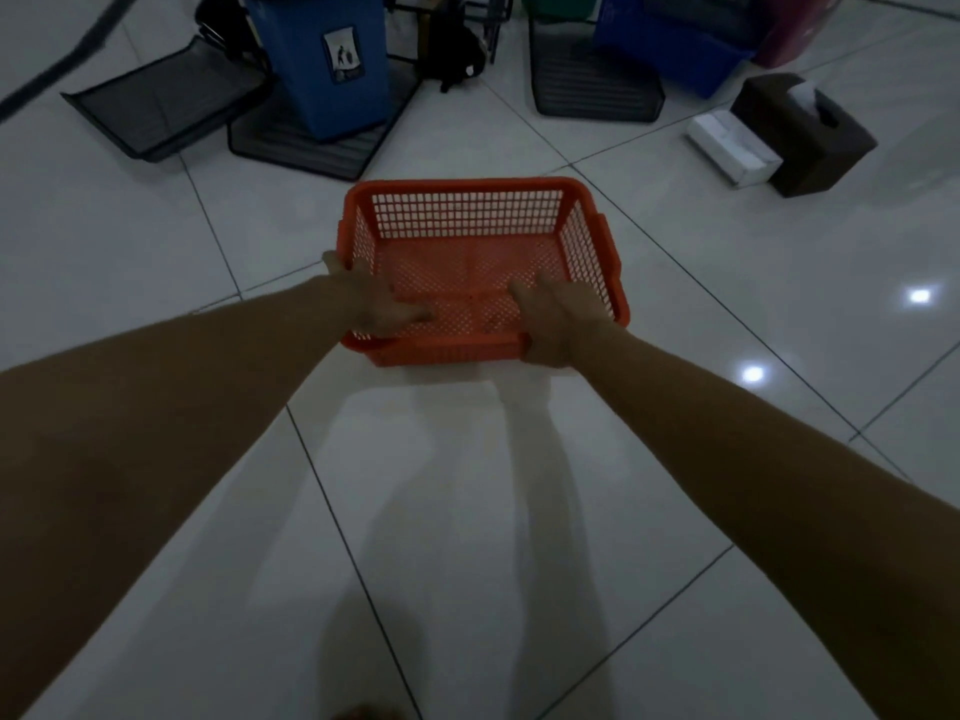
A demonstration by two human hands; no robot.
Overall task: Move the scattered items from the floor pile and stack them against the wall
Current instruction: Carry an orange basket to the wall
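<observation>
An orange plastic mesh basket (467, 220) is held level above the white tiled floor, in the middle of the head view. My left hand (366, 301) grips its near left corner, thumb inside the basket and fingers under the rim. My right hand (558, 322) grips the near right part of the rim, thumb laid over the inside. The basket holds nothing. Its shadow falls on the tiles just below it.
Beyond the basket lie black mesh trays (161, 103) (597, 88), a blue bin (332, 65) and a blue crate (675, 49). At the right are a brown tissue box (810, 142) and a white box (732, 148). Bare tiles spread near me.
</observation>
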